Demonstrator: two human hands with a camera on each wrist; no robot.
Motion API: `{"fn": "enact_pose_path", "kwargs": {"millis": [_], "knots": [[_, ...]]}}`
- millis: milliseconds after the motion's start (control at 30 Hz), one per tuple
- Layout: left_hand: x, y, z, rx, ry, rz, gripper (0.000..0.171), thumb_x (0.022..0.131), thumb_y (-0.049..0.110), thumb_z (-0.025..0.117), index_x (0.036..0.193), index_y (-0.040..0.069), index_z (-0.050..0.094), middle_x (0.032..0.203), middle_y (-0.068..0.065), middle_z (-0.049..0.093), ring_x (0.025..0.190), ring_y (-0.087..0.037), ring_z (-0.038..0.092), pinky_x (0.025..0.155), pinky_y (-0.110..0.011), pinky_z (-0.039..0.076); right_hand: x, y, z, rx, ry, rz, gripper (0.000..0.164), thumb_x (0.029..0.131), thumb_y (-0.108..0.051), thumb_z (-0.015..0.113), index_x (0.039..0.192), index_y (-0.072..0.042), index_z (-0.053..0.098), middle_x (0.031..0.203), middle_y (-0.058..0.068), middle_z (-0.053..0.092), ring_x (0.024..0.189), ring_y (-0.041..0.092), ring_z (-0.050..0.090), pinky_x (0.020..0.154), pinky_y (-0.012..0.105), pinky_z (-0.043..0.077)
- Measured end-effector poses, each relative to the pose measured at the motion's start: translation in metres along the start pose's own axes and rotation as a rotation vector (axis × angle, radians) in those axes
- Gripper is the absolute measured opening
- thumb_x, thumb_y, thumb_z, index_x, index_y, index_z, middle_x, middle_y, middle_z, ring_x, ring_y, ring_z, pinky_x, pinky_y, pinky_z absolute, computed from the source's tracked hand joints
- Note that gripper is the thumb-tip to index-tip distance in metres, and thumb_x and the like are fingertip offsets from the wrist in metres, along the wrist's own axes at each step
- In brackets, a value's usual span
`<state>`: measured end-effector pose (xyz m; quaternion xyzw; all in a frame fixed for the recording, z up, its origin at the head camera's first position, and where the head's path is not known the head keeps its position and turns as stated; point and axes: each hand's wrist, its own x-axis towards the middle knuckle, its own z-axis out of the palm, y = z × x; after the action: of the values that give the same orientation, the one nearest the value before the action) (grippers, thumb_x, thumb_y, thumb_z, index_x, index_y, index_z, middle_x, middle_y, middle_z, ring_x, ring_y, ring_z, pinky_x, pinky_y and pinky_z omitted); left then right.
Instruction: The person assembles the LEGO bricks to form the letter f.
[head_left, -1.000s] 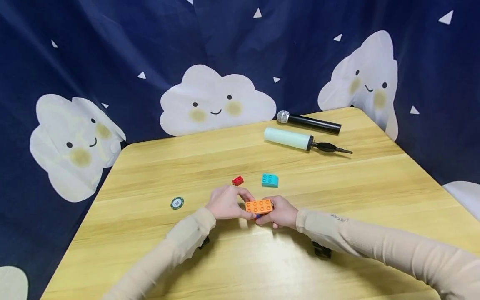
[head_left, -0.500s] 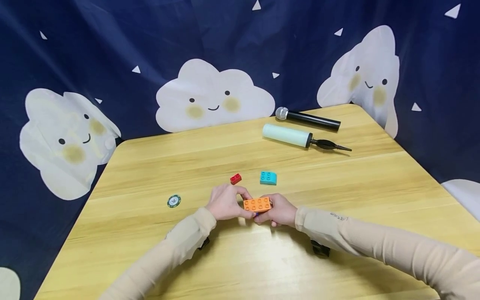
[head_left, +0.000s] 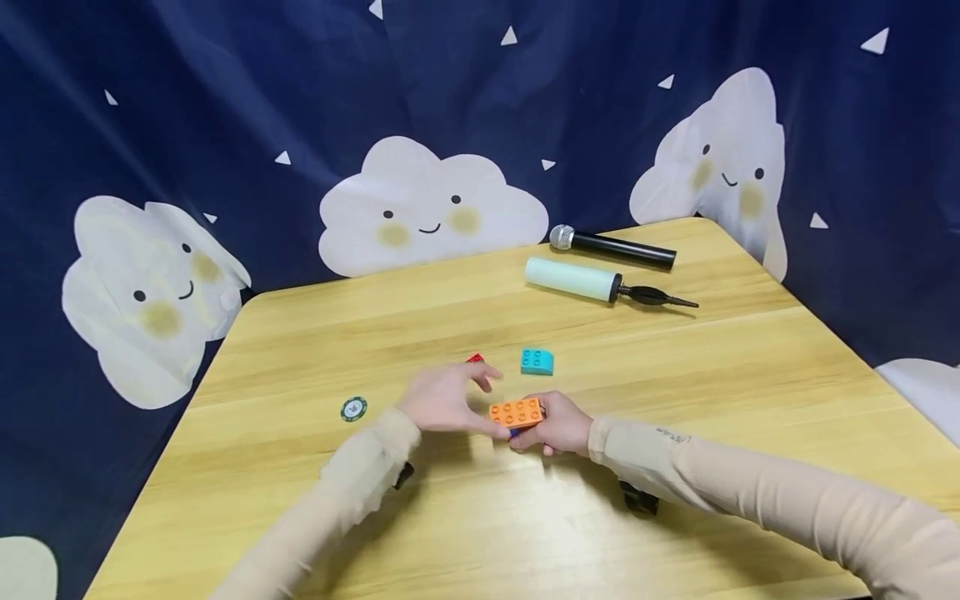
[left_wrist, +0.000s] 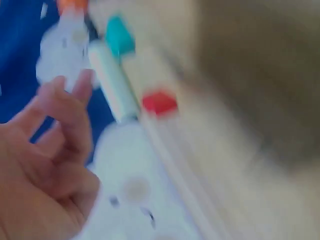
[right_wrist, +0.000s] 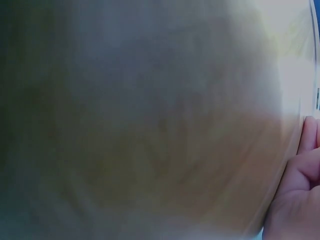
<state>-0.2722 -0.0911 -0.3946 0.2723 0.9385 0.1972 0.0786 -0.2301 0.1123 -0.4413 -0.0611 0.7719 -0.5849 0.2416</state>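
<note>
My right hand (head_left: pixel 564 425) grips an orange building brick (head_left: pixel 516 412) with several studs on top. A bit of blue (head_left: pixel 515 432) shows beneath it; its shape is mostly hidden. Left of the brick, my left hand (head_left: pixel 446 400) has its fingers spread and holds nothing, the thumb tip close to the brick's lower left corner. In the left wrist view, that hand's bent fingers (left_wrist: pixel 65 115) are also bare. Beyond the left hand lies a small red brick (head_left: pixel 475 358), partly covered by it. A teal brick (head_left: pixel 537 362) with one curved side sits farther right.
A green-edged poker chip (head_left: pixel 354 408) lies left of my left hand. Toward the back right are a pale green hand pump (head_left: pixel 572 279) with a black nozzle and a black microphone (head_left: pixel 618 249). A dark blue cloud-patterned curtain (head_left: pixel 435 75) hangs behind the wooden table (head_left: pixel 300 333).
My left hand has let go of the orange brick and drawn slightly left, its fingers opening and now partly covering the red brick. The right hand keeps its hold; the head view shifted slightly.
</note>
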Motion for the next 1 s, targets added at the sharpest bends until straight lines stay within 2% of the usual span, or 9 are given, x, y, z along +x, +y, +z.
{"fn": "enact_pose_path", "kwargs": {"millis": [100,200,233,333,433,500,667,867,1000], "knots": [[0.013,-0.018,-0.018,-0.063,0.008,-0.011,0.063,0.077,0.05,0.073,0.132,0.027,0.055,0.108,0.008,0.067,0.09,-0.024,0.063,0.075,-0.033,0.044,0.001,0.001,0.0,0.015,-0.006,0.0,0.043,0.075,0.002,0.075,0.116,0.004,0.06,0.088,0.009,0.073,0.045,0.006,0.048,0.042,0.017,0.039],[0.032,-0.038,-0.026,0.011,-0.023,0.02,0.052,0.084,0.029,0.07,0.134,0.027,0.054,0.108,0.006,0.068,0.084,-0.026,0.062,0.068,-0.031,0.043,0.0,0.004,0.0,0.031,-0.001,0.005,0.044,0.075,0.004,0.075,0.116,0.004,0.06,0.088,0.01,0.073,0.045,0.006,0.048,0.041,0.016,0.038],[0.038,-0.043,-0.026,0.055,-0.057,0.033,0.052,0.084,0.023,0.069,0.133,0.027,0.055,0.109,0.006,0.068,0.079,-0.026,0.061,0.062,-0.031,0.041,-0.001,0.004,0.0,0.031,0.001,0.007,0.044,0.075,0.004,0.075,0.117,0.004,0.06,0.088,0.01,0.073,0.044,0.005,0.047,0.04,0.016,0.037],[0.053,-0.053,-0.024,0.18,-0.16,0.072,0.055,0.08,0.014,0.069,0.131,0.027,0.056,0.112,0.007,0.066,0.087,-0.017,0.061,0.057,-0.026,0.039,-0.002,0.005,0.001,0.03,0.0,0.003,0.044,0.075,0.003,0.075,0.117,0.004,0.061,0.086,0.009,0.073,0.042,0.005,0.046,0.04,0.016,0.037],[0.061,-0.058,-0.021,0.207,-0.189,0.084,0.05,0.076,0.012,0.073,0.122,0.027,0.061,0.113,0.008,0.064,0.097,-0.016,0.061,0.066,-0.029,0.045,-0.002,0.004,0.002,0.035,-0.01,-0.003,0.045,0.075,0.002,0.076,0.118,0.003,0.061,0.088,0.008,0.073,0.042,0.004,0.045,0.04,0.016,0.038],[0.063,-0.059,-0.02,0.202,-0.186,0.087,0.046,0.074,0.013,0.077,0.116,0.027,0.063,0.111,0.008,0.064,0.104,-0.015,0.06,0.076,-0.033,0.047,-0.001,0.002,0.002,0.045,-0.019,-0.006,0.046,0.074,0.002,0.076,0.117,0.003,0.061,0.089,0.008,0.073,0.042,0.004,0.045,0.04,0.016,0.038],[0.059,-0.059,-0.017,0.135,-0.21,0.045,0.041,0.075,0.016,0.079,0.112,0.025,0.064,0.103,0.008,0.067,0.093,-0.01,0.06,0.085,-0.038,0.046,0.0,0.001,0.004,0.063,-0.034,-0.016,0.043,0.074,0.003,0.076,0.114,0.002,0.062,0.09,0.009,0.073,0.04,0.004,0.043,0.039,0.016,0.038],[0.054,-0.058,-0.015,0.081,-0.221,-0.024,0.038,0.074,0.032,0.081,0.107,0.026,0.064,0.085,0.013,0.064,0.083,-0.007,0.057,0.08,-0.034,0.043,0.0,-0.001,0.003,0.058,-0.038,-0.014,0.043,0.074,0.003,0.076,0.115,0.003,0.062,0.09,0.008,0.073,0.041,0.004,0.044,0.04,0.016,0.038],[0.052,-0.058,-0.011,0.056,-0.217,-0.029,0.039,0.072,0.039,0.081,0.105,0.026,0.064,0.079,0.016,0.063,0.075,-0.007,0.055,0.072,-0.029,0.043,-0.001,0.001,0.0,0.055,-0.039,-0.003,0.045,0.074,0.003,0.076,0.117,0.003,0.061,0.091,0.009,0.073,0.041,0.005,0.044,0.039,0.016,0.037]]}}
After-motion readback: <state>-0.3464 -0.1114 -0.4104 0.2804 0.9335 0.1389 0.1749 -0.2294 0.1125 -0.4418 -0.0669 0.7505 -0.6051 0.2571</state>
